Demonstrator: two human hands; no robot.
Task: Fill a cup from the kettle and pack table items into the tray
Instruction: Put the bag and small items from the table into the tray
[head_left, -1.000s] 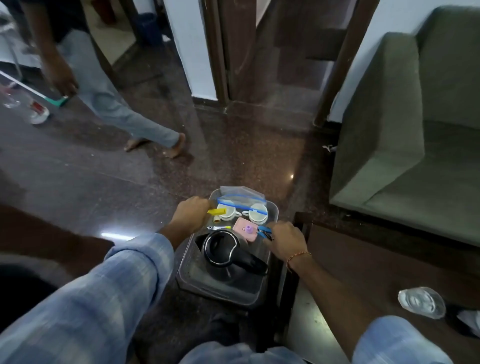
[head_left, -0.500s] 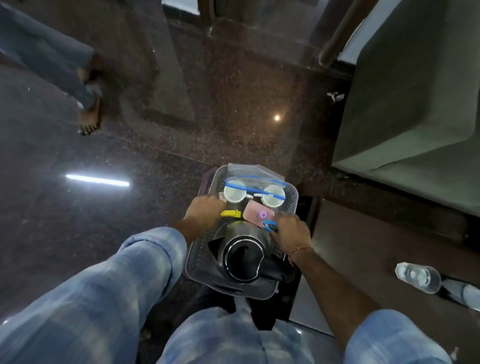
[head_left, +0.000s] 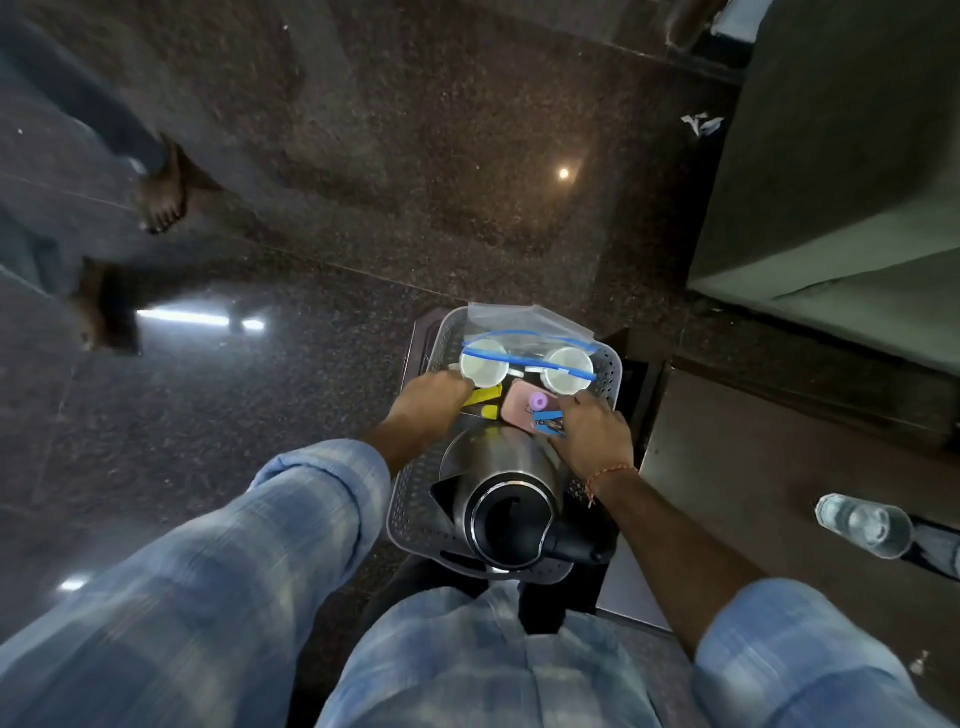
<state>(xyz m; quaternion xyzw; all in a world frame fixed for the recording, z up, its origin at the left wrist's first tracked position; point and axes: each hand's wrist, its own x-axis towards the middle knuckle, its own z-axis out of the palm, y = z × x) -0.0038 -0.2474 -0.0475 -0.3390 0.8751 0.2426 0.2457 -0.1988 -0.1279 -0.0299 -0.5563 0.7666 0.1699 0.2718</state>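
Note:
A grey perforated tray (head_left: 415, 519) is held in front of my body above the dark floor. In its near half stands a steel kettle (head_left: 498, 467) with a black handle. At the far end sit two white cups (head_left: 483, 364) (head_left: 567, 369), and a clear zip bag (head_left: 514, 319) lies over them. Between cups and kettle lie a pink case (head_left: 519, 408), a yellow piece (head_left: 480, 397) and a blue clip (head_left: 548, 418). My left hand (head_left: 434, 402) grips the tray's left side. My right hand (head_left: 595, 434) grips its right side beside the clip.
A dark wooden table (head_left: 779, 467) stands right of the tray with a clear glass (head_left: 862, 525) on it. A green sofa (head_left: 831, 182) fills the upper right. Another person's bare feet (head_left: 161, 197) are on the polished floor at left. Something dark sits under the tray.
My view has tilted down and the tray has come closer to my body, both hands still on it. The other person has stepped further left.

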